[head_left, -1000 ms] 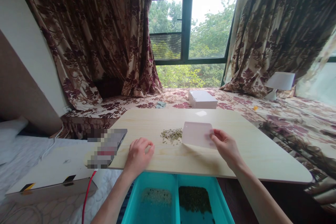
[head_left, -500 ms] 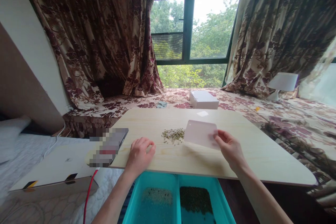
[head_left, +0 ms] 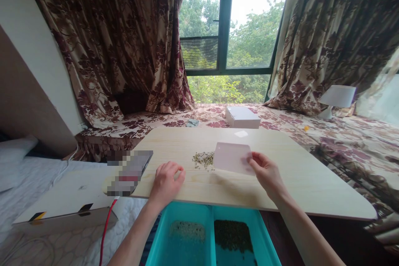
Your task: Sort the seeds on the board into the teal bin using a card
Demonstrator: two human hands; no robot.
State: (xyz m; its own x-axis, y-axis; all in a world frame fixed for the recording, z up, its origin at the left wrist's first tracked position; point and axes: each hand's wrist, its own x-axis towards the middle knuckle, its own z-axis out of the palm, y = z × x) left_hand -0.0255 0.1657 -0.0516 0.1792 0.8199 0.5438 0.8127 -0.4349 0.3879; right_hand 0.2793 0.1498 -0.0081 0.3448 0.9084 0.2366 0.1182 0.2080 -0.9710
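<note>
My right hand (head_left: 267,173) pinches a pale translucent plastic card (head_left: 232,158) by its right edge. The card stands tilted on the light wooden board (head_left: 299,174), its left edge against a small pile of green beans (head_left: 204,159). My left hand (head_left: 166,184) rests on the board near its front edge, fingers curled under, left of the pile. Nothing shows in it. Below the board's front edge sits a turquoise two-compartment tray (head_left: 212,212), with pale grains on the left and dark green beans on the right.
A blurred flat device (head_left: 129,168) lies at the board's left end. A cardboard box (head_left: 62,205) and red cable (head_left: 104,232) are on the bed at left. A white box (head_left: 242,117) and a white lamp (head_left: 335,99) stand on the patterned window seat beyond.
The card in my right hand has shifted left, now covering the right edge of the bean pile. My left hand has stayed put.
</note>
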